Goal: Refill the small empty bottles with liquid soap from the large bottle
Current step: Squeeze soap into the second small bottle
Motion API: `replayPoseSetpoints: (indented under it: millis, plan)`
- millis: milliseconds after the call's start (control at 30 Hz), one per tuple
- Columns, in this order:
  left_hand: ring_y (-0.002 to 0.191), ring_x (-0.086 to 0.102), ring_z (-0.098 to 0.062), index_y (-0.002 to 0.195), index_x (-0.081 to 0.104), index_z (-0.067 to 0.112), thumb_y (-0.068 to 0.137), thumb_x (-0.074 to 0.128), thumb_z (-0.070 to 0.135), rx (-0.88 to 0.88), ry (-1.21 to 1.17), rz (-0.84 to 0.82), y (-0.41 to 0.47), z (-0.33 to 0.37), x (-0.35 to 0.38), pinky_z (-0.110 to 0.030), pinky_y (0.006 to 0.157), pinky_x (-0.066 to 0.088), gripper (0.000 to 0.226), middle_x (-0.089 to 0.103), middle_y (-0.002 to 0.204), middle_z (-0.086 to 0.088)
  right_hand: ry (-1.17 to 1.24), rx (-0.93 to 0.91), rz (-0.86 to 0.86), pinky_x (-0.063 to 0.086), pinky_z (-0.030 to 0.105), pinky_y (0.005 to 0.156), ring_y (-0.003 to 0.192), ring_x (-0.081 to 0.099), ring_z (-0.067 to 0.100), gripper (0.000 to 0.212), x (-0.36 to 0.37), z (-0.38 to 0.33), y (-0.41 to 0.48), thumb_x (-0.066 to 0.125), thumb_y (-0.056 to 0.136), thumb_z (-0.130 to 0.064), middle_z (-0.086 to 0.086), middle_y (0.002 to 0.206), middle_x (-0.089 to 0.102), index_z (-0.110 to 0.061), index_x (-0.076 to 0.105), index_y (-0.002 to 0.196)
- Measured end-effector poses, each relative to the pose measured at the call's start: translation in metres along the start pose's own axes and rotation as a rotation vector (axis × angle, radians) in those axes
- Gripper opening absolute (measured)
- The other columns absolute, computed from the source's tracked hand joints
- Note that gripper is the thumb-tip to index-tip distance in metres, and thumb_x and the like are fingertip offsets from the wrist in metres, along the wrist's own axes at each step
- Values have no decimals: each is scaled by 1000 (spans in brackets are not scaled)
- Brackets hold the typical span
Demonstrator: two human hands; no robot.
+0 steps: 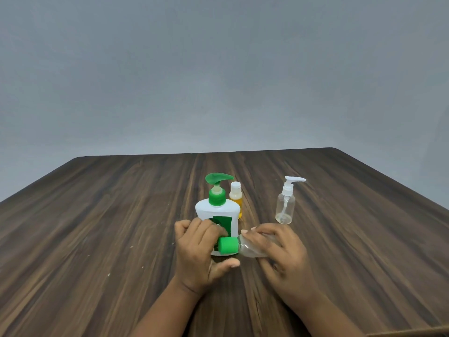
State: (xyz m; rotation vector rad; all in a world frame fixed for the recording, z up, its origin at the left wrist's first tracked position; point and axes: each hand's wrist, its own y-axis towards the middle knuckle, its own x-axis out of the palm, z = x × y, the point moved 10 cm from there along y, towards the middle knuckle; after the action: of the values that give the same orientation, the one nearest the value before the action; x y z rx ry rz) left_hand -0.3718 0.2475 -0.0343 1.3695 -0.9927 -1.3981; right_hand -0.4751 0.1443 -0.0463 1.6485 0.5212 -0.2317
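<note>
Gripping an empty small bottle (pixel 252 248) in my right hand (pixel 279 251), left hand (pixel 196 249) curled round its green cap (pixel 228 244); pump bottle (pixel 285 205) unfilled, yellow bottle (pixel 236 197) looks full.

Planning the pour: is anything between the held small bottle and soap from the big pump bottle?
Yes: a green cap closes the small clear bottle, held sideways by the right hand. The left hand is at that cap. The large bottle stands just behind.
</note>
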Motion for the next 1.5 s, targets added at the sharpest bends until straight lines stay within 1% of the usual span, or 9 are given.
replayPoseSetpoints:
  millis: [100, 300, 567, 867, 1000, 1100, 1200, 1267, 1500]
  plan:
    - [85, 50, -13, 103, 49, 14, 97, 27, 52, 74, -90, -1, -2, 12, 0, -31, 74, 30, 45, 53, 97, 0, 19, 36, 25, 51, 36, 72, 95, 59, 16, 44, -3, 4, -1, 58, 80, -6, -3, 107, 57, -22, 61, 121]
    - [63, 42, -13, 81, 44, 20, 100, 20, 53, 7, -23, 5, 0, 4, 1, -32, 66, 28, 45, 50, 69, 0, 17, 17, 18, 50, 36, 71, 93, 60, 19, 41, 0, 1, -2, 58, 79, -6, -2, 107, 57, -22, 63, 116]
    - [82, 50, -15, 100, 48, 16, 100, 29, 35, 217, 7, 11, -6, 28, 3, -35, 77, 27, 27, 47, 97, 3, 47, 60, 59, 51, 37, 73, 95, 59, 17, 40, -5, 6, -3, 54, 80, -6, -3, 106, 56, -21, 63, 116]
    - [87, 46, -11, 109, 49, 12, 100, 31, 44, -395, -50, 340, -11, -45, -36, -19, 89, 27, 38, 49, 101, 2, 172, 253, 91, 50, 20, 75, 97, 59, 7, 34, -9, 20, -3, 60, 86, -20, -11, 106, 54, -22, 61, 120]
    - [77, 45, -8, 123, 59, 10, 98, 48, 22, -735, -69, 405, -32, -97, -37, -9, 71, 40, 31, 41, 105, -2, 341, 434, 129, 43, 9, 85, 105, 61, 4, 32, 0, 35, -1, 63, 84, -33, -16, 109, 64, -21, 63, 114]
    - [68, 48, -10, 106, 68, 10, 91, 62, 9, -951, -18, 327, -49, -122, -30, -12, 67, 43, 16, 51, 92, -6, 504, 555, 220, 47, 14, 80, 95, 64, 4, 35, 7, 48, 2, 63, 79, -38, -18, 102, 66, -22, 60, 110]
    - [78, 60, -19, 89, 64, 23, 84, 72, 19, -1070, 49, 175, -61, -132, -22, -42, 84, 47, 10, 64, 83, 3, 600, 616, 261, 53, 38, 73, 87, 64, 19, 33, 20, 59, 8, 61, 79, -38, -7, 98, 65, -25, 56, 109]
    - [85, 61, -20, 84, 62, 25, 81, 74, 26, -1113, 172, 37, -65, -133, -19, -37, 89, 35, 13, 64, 78, 8, 622, 589, 258, 52, 48, 78, 92, 62, 26, 30, 27, 59, 17, 61, 81, -35, -6, 102, 63, -27, 54, 109]
    - [89, 56, -18, 73, 57, 27, 80, 72, 31, -1192, 394, -185, -75, -140, -15, -33, 79, 21, 17, 58, 71, 12, 540, 475, 376, 48, 21, 79, 93, 62, 12, 34, 19, 53, 19, 64, 82, -30, -9, 101, 62, -16, 54, 111]
